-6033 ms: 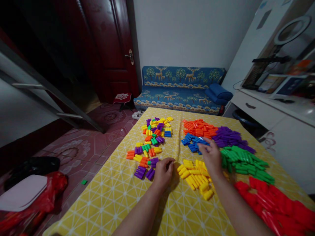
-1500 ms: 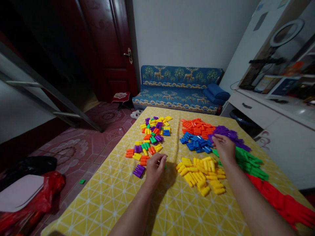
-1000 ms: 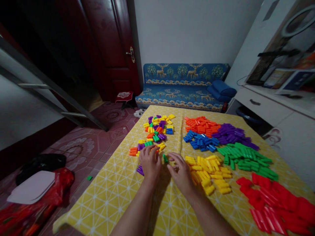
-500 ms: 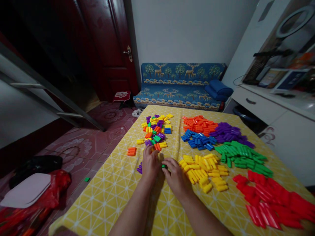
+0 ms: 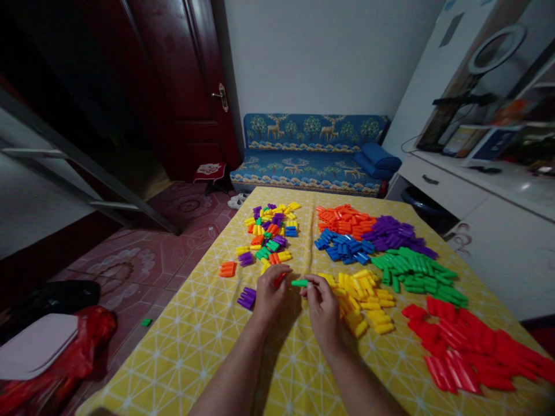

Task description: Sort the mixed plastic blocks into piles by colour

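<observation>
My left hand is closed on a red plastic building block, mostly hidden behind the fingers. Just to its right, my right hand pinches a green plastic building block that points left toward it. The two blocks are apart. A purple block lies on the cloth beside my left hand. Beyond that hand spreads a mixed heap of blocks in several colours. Yellow blocks lie close against the right side of my right hand.
The table has a yellow patterned cloth. Sorted piles of orange, blue, purple, green and red blocks lie on the right. A blue sofa stands behind; a green block lies on the floor.
My hands have drawn apart, the right one moving right with the green block, which now shows more fully. A red block now shows in my left hand. The view has shifted slightly.
</observation>
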Demonstrator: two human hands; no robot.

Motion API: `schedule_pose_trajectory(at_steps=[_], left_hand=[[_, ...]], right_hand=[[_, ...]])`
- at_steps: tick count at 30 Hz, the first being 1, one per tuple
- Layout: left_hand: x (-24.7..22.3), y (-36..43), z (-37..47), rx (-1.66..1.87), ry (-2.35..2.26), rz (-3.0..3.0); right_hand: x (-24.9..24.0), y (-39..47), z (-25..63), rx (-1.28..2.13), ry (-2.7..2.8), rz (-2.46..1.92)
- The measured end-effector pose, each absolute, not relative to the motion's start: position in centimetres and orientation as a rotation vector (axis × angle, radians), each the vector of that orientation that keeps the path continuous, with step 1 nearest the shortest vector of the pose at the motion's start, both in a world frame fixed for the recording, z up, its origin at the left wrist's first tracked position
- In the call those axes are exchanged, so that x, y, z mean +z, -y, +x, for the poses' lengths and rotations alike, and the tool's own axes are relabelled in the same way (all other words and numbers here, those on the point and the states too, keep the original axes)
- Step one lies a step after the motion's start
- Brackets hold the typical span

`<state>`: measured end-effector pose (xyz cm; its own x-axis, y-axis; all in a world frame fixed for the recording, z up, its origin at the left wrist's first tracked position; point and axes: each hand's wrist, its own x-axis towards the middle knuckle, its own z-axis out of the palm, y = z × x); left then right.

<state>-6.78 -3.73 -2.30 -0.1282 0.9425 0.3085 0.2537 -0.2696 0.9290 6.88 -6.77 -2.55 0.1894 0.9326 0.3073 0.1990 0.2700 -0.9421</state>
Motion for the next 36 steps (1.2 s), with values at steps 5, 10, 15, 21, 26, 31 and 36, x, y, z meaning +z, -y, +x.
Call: schedule_pose_trajectory(at_steps=[5, 10, 15, 21, 26, 31, 36], left_hand=[[-1.8, 3.6, -6.3, 1.505, -1.104, 0.761], [-0.8, 3.3, -6.8, 1.42, -0.788, 0.299], [-0.1, 3.7, -7.0, 1.297, -0.536, 0.204], [-0.8, 4.1, -6.8, 1.27, -0.515, 0.321], [-1.0, 4.0, -6.5, 1.262, -0.597, 0.445], [-0.9, 4.5, -5.9, 1.22, -0.633, 0.567], [-1.0, 5.0, -5.4, 1.158, -0.71, 0.703]], right_hand=[[-1.1, 6.9, 8.0, 0.882, 1.009, -1.164], [0.6, 5.5, 13.1, 0.745, 0.72, -1.1], [-0.4, 3.7, 21.1, 0.417, 0.476, -1.073], [-2.6, 3.4, 25.4, 0.328, 0.423, -1.198], [-1.3, 4.1, 22.2, 0.217, 0.633, -1.267], [-0.1, 5.7, 15.0, 0.396, 1.278, -1.252], [-0.4, 6.5, 10.3, 0.499, 1.693, -1.156]])
